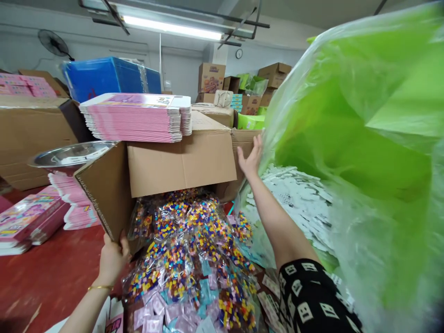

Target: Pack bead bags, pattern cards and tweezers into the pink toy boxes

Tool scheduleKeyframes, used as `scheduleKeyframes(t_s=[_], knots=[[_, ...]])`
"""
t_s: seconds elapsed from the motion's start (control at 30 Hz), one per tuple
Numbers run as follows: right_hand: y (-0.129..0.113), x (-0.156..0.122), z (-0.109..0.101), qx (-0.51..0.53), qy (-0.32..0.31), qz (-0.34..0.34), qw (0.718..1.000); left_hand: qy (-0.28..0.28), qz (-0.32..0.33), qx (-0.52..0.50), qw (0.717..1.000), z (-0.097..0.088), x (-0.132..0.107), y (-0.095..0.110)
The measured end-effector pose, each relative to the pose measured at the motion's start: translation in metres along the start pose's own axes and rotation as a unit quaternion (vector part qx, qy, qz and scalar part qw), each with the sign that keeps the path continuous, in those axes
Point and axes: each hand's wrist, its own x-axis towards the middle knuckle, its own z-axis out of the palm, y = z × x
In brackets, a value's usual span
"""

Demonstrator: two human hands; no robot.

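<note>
An open cardboard box (183, 164) lies on its side, its mouth facing me. Out of it spill clear bags of small multicoloured pieces (204, 226), with pale purple and teal packets (180, 312) in front. My left hand (114, 259) is closed on the lower edge of the box's left flap (107, 189), fingertips partly hidden behind it. My right hand (251, 159) lies against the box's right flap (239, 138), fingers spread, beside a green sack lined with clear plastic (329, 106). White flat pieces (294, 199) fill the sack's lower part.
A stack of pink flat cartons (135, 118) sits on top of the box. To the left are a metal basin (69, 155) and pink printed boxes (31, 215) on the red table (58, 273). A blue box (111, 78) and more cartons (211, 78) stand behind.
</note>
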Motion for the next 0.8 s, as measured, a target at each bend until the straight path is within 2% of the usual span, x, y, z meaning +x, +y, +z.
scheduleKeyframes(t_s=[0.13,0.23,0.4,0.57,0.8], knots=[[0.002,0.068,-0.001,-0.034,-0.067,-0.020,0.997,0.012,-0.003,0.000,1.000,0.003,0.000,-0.006],[0.002,0.091,0.005,-0.020,-0.118,-0.002,0.993,0.033,0.002,-0.006,0.999,0.005,0.002,-0.007],[-0.011,0.085,0.008,-0.028,-0.135,0.014,0.990,0.038,0.006,0.001,0.999,0.006,0.019,-0.018],[-0.022,0.077,0.009,-0.056,-0.121,0.004,0.991,0.028,0.003,0.023,0.999,0.009,0.034,-0.027],[-0.004,0.077,0.010,-0.061,-0.128,0.019,0.990,0.004,0.011,0.037,0.999,0.007,0.031,-0.017]])
